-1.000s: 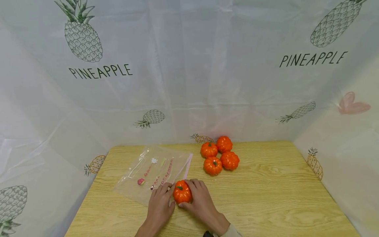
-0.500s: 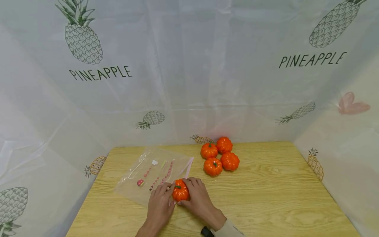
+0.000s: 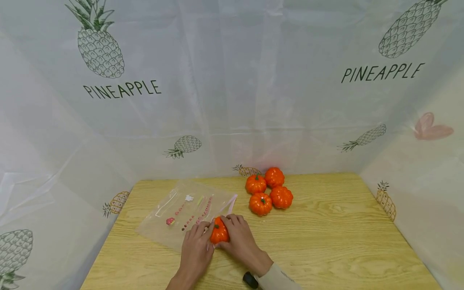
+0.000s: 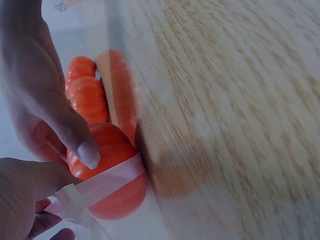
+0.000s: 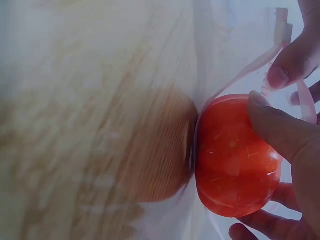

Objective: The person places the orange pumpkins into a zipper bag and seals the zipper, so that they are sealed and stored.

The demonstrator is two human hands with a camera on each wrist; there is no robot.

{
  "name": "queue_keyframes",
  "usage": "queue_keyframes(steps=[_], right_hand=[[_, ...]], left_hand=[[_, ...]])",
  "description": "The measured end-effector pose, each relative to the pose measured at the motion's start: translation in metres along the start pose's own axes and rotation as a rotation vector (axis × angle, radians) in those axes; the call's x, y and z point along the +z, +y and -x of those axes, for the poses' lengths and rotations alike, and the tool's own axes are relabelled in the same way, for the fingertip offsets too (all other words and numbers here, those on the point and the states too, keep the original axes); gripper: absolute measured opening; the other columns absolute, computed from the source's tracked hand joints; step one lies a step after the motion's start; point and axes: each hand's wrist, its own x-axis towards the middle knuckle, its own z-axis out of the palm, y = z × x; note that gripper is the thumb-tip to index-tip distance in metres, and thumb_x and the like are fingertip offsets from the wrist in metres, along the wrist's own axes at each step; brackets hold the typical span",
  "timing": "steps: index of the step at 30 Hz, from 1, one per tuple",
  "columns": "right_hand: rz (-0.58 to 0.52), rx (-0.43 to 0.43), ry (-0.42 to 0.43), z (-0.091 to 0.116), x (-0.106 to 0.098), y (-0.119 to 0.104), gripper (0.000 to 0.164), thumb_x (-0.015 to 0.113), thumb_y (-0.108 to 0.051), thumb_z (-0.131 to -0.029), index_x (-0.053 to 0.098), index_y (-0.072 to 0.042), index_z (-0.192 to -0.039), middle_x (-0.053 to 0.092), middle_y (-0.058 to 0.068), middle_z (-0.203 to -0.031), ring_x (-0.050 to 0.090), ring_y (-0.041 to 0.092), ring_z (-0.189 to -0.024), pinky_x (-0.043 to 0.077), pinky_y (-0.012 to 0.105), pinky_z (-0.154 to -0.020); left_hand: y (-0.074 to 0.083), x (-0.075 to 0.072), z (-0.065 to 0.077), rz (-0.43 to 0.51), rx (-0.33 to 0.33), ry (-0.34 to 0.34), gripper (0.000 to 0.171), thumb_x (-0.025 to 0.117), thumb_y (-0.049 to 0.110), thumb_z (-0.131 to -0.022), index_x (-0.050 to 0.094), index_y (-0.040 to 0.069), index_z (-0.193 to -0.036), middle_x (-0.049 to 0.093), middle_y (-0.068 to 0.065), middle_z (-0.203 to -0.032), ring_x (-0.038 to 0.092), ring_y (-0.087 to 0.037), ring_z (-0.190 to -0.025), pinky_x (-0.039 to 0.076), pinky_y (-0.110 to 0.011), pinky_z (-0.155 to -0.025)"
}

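Observation:
An orange toy pumpkin [image 3: 219, 233] with a green stem is gripped by my right hand [image 3: 242, 241], thumb in front and fingers around its far side. It sits in the mouth of a clear plastic zip bag [image 3: 170, 237], and the pink zip strip [image 4: 112, 181] crosses over it in the left wrist view. My left hand [image 3: 195, 246] pinches the bag's mouth close to a pale zip slider [image 4: 70, 197]. From the right wrist side, the pumpkin [image 5: 235, 160] presses against the clear film, under my thumb. Some left fingertips are hidden behind the bag edge.
Several more orange pumpkins [image 3: 260, 204] are clustered at the back of the wooden table [image 3: 337, 233]. Behind them hangs a white pineapple-print sheet [image 3: 232, 100], which also runs down both sides. A black object [image 3: 250, 280] is by the right wrist.
My right hand and the pumpkin have shifted slightly left and away from me, farther into the bag's mouth. The left hand stays nearly in place. The pumpkins at the back have not moved.

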Motion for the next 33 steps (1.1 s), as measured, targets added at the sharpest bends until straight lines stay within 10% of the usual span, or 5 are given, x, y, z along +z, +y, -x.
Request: queue_keyframes(steps=[14, 33], right_hand=[[-0.008, 0.044, -0.026, -0.007, 0.0042, -0.0022, 0.082, 0.09, -0.044, -0.081, 0.059, -0.002, -0.145, 0.063, 0.012, -0.132, 0.057, 0.031, -0.12, 0.048, 0.048, -0.104], [-0.077, 0.024, 0.039, -0.0059, 0.0101, 0.0021, 0.074, 0.092, -0.031, -0.082, 0.058, -0.003, -0.142, 0.066, 0.012, -0.131, 0.059, 0.032, -0.117, 0.051, 0.049, -0.101]], left_hand=[[0.006, -0.0065, 0.0021, -0.157, 0.032, -0.053, 0.058, 0.095, 0.013, -0.067, 0.078, 0.004, -0.121, 0.069, -0.006, -0.115, 0.061, -0.027, -0.103, 0.053, -0.046, -0.088], [-0.0024, 0.0022, 0.0043, 0.066, -0.079, 0.018, 0.077, 0.102, 0.004, -0.055, 0.075, 0.0, -0.127, 0.069, -0.006, -0.122, 0.059, -0.031, -0.111, 0.044, -0.05, -0.091]])
